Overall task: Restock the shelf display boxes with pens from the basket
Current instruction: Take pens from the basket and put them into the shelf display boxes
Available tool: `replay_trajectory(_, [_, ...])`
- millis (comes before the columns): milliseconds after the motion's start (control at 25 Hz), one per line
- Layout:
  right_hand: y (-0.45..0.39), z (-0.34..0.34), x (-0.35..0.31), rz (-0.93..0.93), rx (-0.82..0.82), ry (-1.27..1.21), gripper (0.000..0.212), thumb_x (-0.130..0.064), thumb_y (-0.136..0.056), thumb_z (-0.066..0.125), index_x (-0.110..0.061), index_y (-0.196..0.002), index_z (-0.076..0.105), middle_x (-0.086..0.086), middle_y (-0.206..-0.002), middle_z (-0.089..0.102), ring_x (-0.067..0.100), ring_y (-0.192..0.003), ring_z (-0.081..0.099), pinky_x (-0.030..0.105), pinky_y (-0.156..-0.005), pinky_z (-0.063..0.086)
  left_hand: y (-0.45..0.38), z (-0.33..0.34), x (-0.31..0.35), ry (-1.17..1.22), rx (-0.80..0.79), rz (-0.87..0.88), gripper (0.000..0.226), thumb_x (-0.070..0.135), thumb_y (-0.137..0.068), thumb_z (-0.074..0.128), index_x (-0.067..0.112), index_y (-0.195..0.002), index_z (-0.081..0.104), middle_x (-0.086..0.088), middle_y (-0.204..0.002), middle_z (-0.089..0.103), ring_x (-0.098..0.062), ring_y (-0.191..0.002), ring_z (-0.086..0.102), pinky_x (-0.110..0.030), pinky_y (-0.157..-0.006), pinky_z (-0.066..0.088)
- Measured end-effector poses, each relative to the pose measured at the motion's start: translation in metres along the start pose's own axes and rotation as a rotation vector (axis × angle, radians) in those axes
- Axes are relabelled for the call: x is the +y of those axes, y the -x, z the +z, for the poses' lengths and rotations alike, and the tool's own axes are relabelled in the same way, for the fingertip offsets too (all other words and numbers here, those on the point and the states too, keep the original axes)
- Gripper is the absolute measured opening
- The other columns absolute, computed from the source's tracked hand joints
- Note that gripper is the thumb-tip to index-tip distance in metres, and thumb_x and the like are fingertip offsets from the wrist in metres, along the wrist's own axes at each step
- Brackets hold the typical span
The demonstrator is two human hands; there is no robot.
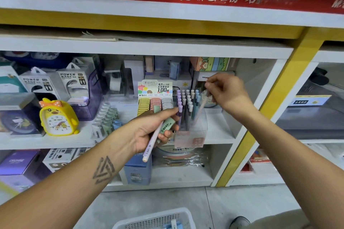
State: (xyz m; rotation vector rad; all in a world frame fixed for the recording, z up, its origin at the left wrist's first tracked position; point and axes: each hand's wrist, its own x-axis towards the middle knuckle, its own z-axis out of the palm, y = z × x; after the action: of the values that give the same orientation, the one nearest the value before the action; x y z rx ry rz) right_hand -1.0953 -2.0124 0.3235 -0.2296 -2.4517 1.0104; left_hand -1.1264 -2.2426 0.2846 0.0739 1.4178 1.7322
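Single head-worn wide-angle view, facing forward and slightly down, close to the shelf unit, floor and basket at bottom edge

Above my right hand the white shelf board caps the way up. Under it, rows of upright pastel pens fill the clear plastic display box; its right side looks roomier. Right of my wrist, bare white shelf lies open to the white side wall.

Bright even indoor light, soft shadows inside shelf cubbies, wide-angle bowing at edges, motion-blurred right hand
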Motion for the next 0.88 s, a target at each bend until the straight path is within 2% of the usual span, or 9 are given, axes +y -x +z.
replay_trajectory(120, [0.004,0.006,0.003,-0.125,-0.035,0.141,0.005,-0.021,-0.097,0.064,-0.017,-0.099,0.067,0.000,-0.081,0.071,0.016,-0.070,0.069,0.038,-0.072,0.061,-0.002,0.001,0.000,0.030,-0.010,-0.008,0.021,0.028,-0.093,0.061,0.008,-0.087,0.063,-0.009,-0.066,0.059,-0.011,-0.041,0.042,-0.015,-0.031,0.030])
replay_trajectory(240, [0.010,0.015,0.007,-0.219,-0.096,0.174,0.006,-0.019,-0.098,0.062,-0.015,-0.099,0.066,0.005,-0.084,0.070,0.020,-0.079,0.069,0.043,-0.076,0.059,-0.003,0.002,-0.001,0.024,-0.009,0.001,0.026,0.028,-0.097,0.054,0.008,-0.085,0.065,-0.008,-0.065,0.056,-0.011,-0.041,0.040,-0.015,-0.031,0.028])
replay_trajectory(400, [0.010,0.024,0.008,-0.223,-0.178,0.256,0.008,-0.020,-0.099,0.059,-0.013,-0.100,0.064,0.011,-0.089,0.070,0.028,-0.086,0.068,0.046,-0.078,0.058,-0.002,0.004,-0.001,0.001,-0.006,0.007,0.029,0.032,-0.098,0.053,0.009,-0.085,0.064,-0.005,-0.061,0.052,-0.010,-0.041,0.039,-0.014,-0.031,0.026])
replay_trajectory(640, [0.006,0.018,0.005,-0.252,-0.213,0.311,0.010,-0.010,-0.098,0.053,-0.014,-0.093,0.061,0.002,-0.082,0.065,0.022,-0.081,0.067,0.041,-0.074,0.058,-0.001,0.004,-0.002,0.006,-0.003,0.010,0.029,0.031,-0.098,0.054,0.008,-0.085,0.063,-0.006,-0.062,0.053,-0.010,-0.041,0.039,-0.014,-0.031,0.026])
replay_trajectory(720, [0.005,0.022,0.006,-0.229,-0.223,0.333,0.004,-0.014,-0.100,0.054,-0.018,-0.099,0.054,0.005,-0.085,0.066,0.024,-0.082,0.067,0.044,-0.075,0.058,0.000,0.002,-0.001,0.005,0.001,0.015,0.029,0.032,-0.097,0.055,0.008,-0.083,0.064,-0.006,-0.062,0.054,-0.010,-0.041,0.039,-0.014,-0.031,0.026])
replay_trajectory(800, [0.007,0.028,0.005,-0.205,-0.215,0.344,0.011,-0.019,-0.099,0.057,-0.021,-0.099,0.046,0.007,-0.084,0.066,0.027,-0.081,0.067,0.046,-0.073,0.058,0.000,0.002,-0.001,0.006,0.006,0.025,0.029,0.032,-0.097,0.055,0.009,-0.083,0.064,-0.006,-0.062,0.054,-0.010,-0.040,0.039,-0.014,-0.032,0.027])
replay_trajectory(880, [0.007,0.033,0.006,-0.231,-0.149,0.359,0.013,-0.022,-0.097,0.063,-0.015,-0.096,0.052,0.009,-0.082,0.067,0.029,-0.077,0.066,0.044,-0.069,0.056,0.000,0.001,-0.001,0.013,0.010,0.037,0.031,0.036,-0.097,0.056,0.010,-0.083,0.064,-0.005,-0.061,0.053,-0.010,-0.040,0.038,-0.014,-0.032,0.027])
